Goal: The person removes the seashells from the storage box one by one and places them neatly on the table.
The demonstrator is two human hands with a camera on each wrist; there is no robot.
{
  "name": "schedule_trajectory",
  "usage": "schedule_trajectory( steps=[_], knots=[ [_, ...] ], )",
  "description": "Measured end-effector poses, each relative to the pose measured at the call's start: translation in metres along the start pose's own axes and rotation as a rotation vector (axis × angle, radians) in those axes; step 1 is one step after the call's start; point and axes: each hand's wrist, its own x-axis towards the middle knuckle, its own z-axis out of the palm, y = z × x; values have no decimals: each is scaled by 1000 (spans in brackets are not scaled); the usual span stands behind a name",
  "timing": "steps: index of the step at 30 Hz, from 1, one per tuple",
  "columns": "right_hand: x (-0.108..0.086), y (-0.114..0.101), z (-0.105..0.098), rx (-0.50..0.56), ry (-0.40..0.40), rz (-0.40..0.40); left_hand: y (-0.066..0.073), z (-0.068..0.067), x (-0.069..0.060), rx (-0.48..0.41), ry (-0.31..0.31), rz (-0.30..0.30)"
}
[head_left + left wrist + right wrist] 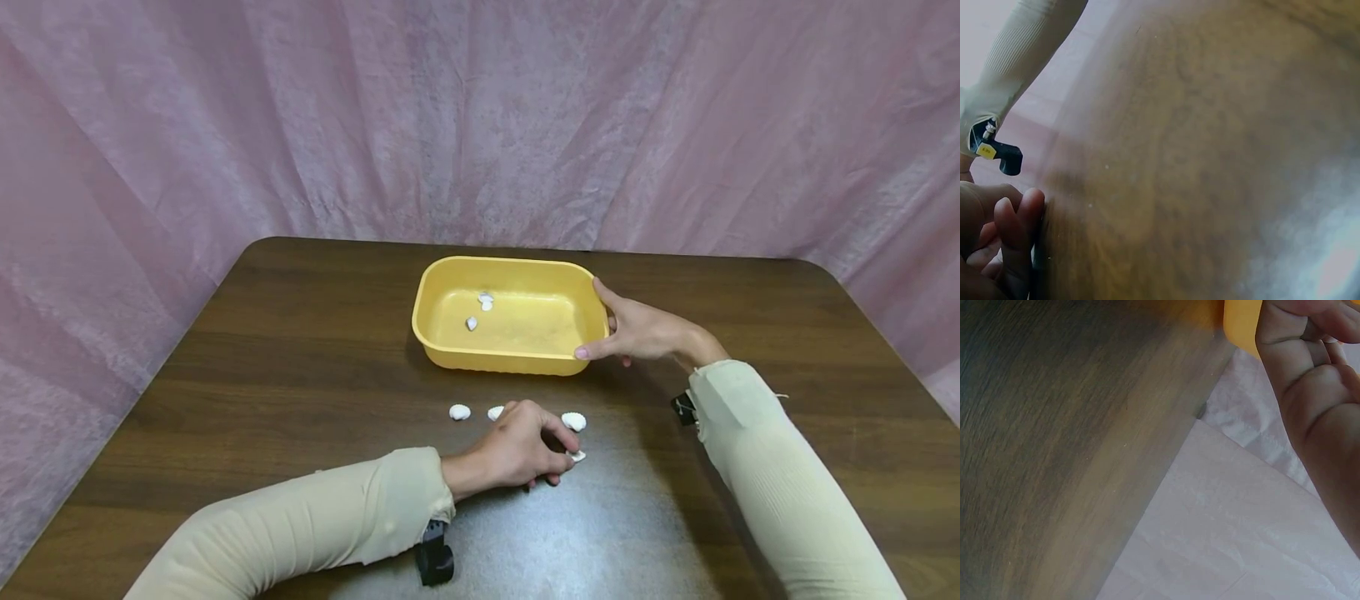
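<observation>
My left hand (513, 450) is over the table in the head view, thumb and index finger pinching a small white seashell (577, 456) at its edge. Just behind those fingers lies another white seashell (573, 422). Farther left are a seashell (460, 412) and one partly covered by the hand (496, 412). My right hand (645, 329) holds the right end of a yellow plastic basin (506, 363), thumb on its front rim. A few shells (471, 323) lie inside the basin. In the left wrist view the curled fingers (1016, 225) show, but the shell is hidden.
The brown wooden table (300, 400) has rounded far corners. A pink curtain (480, 125) hangs behind it and along both sides. Light reflects off the table's near middle. Small black wrist cameras (435, 554) hang under both sleeves.
</observation>
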Motion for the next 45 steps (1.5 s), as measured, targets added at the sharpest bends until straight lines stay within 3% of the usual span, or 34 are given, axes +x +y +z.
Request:
schedule_trajectory(
  steps=[17, 45],
  knots=[
    [-2, -4, -1, 18, -13, -26, 4, 2, 6, 61, -19, 14],
    [-2, -2, -2, 3, -11, 3, 6, 0, 7, 101, -19, 44]
  ],
)
